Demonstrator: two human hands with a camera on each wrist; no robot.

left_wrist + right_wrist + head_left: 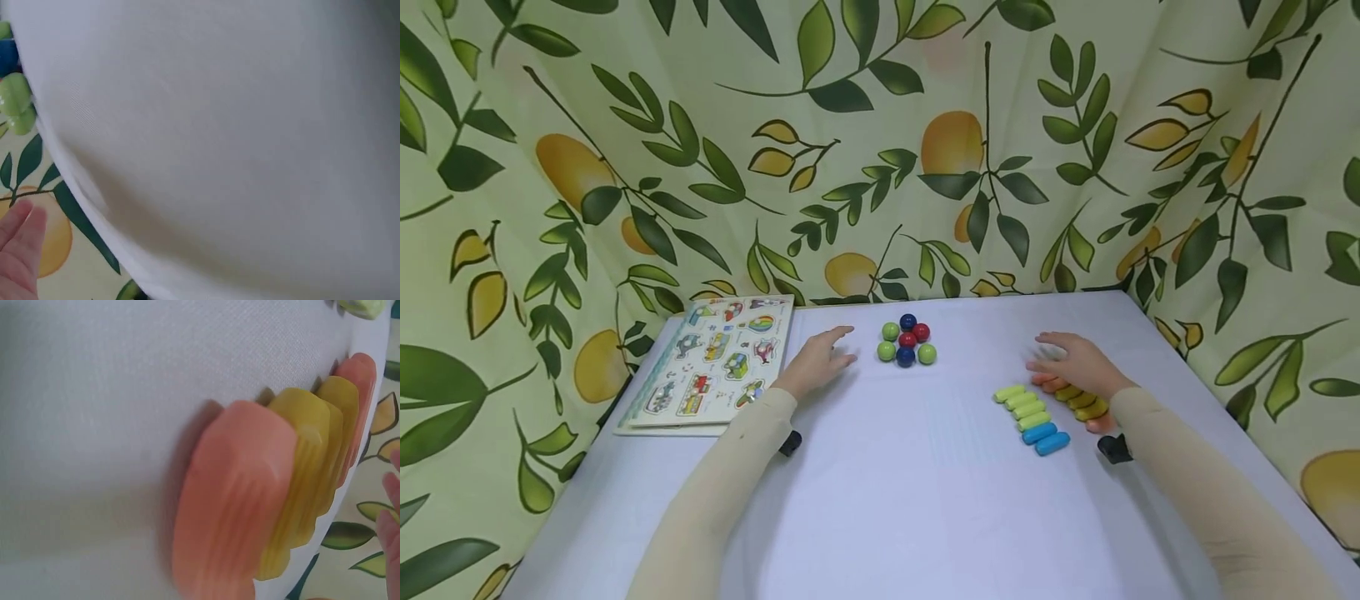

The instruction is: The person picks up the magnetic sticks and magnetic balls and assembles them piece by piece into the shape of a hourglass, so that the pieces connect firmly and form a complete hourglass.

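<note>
My left hand (816, 362) hovers over the white table between a picture board and a cluster of balls, its fingers loosely extended and holding nothing. The cluster has green balls (927, 354), red balls (907, 339) and blue balls (906, 357). Above the far end of a row of orange and yellow pieces, my right hand (1078, 365) has its fingers spread a little, with nothing in them. That row shows an orange piece (234, 500) nearest the wrist and yellow pieces (306, 425) beyond it. Beside it lie light green pieces (1026, 409) and blue pieces (1052, 443).
A board with vehicle pictures (715, 358) lies at the table's left. The white table (887, 500) ends at the back against a leaf-and-fruit patterned curtain (880, 167), which also hangs along both sides.
</note>
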